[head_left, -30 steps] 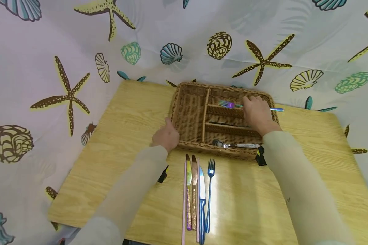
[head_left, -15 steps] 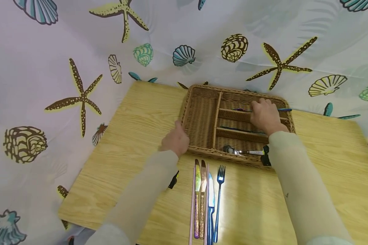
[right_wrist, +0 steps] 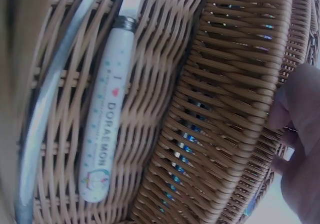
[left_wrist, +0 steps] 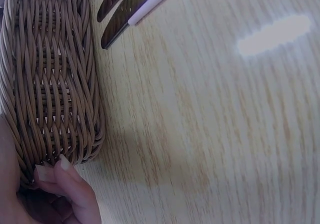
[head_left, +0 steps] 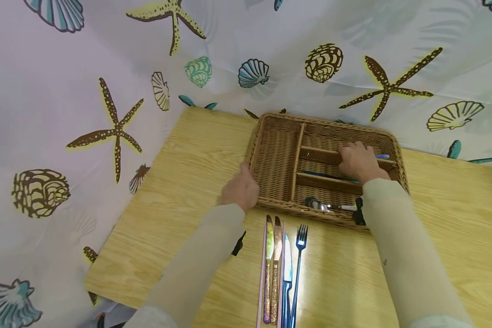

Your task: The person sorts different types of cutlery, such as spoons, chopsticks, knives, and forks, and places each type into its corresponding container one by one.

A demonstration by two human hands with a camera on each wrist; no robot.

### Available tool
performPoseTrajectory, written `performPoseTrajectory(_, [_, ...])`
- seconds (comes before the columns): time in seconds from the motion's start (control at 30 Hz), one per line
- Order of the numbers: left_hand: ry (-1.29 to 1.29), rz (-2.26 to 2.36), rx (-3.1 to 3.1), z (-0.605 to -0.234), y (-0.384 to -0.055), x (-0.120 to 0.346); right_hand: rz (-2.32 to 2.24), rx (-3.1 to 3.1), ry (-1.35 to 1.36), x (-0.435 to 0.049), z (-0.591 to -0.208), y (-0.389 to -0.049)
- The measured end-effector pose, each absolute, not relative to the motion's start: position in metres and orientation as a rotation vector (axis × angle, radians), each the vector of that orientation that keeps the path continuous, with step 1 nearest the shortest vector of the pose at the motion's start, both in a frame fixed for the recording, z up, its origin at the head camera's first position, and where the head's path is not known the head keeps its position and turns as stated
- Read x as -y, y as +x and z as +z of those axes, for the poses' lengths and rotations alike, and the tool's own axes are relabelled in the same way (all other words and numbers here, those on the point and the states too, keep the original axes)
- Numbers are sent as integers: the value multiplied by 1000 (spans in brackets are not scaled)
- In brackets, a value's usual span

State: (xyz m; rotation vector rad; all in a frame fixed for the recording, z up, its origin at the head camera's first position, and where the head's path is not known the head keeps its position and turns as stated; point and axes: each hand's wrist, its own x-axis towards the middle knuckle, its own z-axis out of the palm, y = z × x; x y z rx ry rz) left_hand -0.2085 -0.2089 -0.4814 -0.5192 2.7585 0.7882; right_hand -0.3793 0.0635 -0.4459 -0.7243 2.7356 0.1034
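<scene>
A wicker cutlery basket (head_left: 276, 155) with several compartments stands at the back of the table. My left hand (head_left: 241, 187) grips its front left corner, fingertips curled on the weave in the left wrist view. My right hand (head_left: 360, 161) reaches into the back right of the basket, holding an iridescent fork (head_left: 382, 156); only the handle end shows past the hand, its tines hidden. A dark slim utensil (head_left: 330, 175) lies in the middle compartment. In the front one are a spoon (head_left: 317, 205) and a utensil with a white printed handle (right_wrist: 105, 114).
In front of the basket lie two pink chopsticks (head_left: 261, 278), a gold knife (head_left: 269, 246), a copper knife (head_left: 276, 255), a blue-handled knife (head_left: 287, 264) and a blue fork (head_left: 301, 241). A shell-patterned cloth (head_left: 213, 41) hangs behind the wooden table (head_left: 164, 200).
My right hand has lowered the fork into the basket, and its tines have gone from sight. The left hand stays on the corner. The head view has shifted, moving everything rightward.
</scene>
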Motion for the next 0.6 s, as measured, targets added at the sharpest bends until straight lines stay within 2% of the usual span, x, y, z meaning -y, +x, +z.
performPoseTrajectory(0.6, [-567,725,-2786,-478,-208,206,-84,-2845,-627,-73,-453,-367])
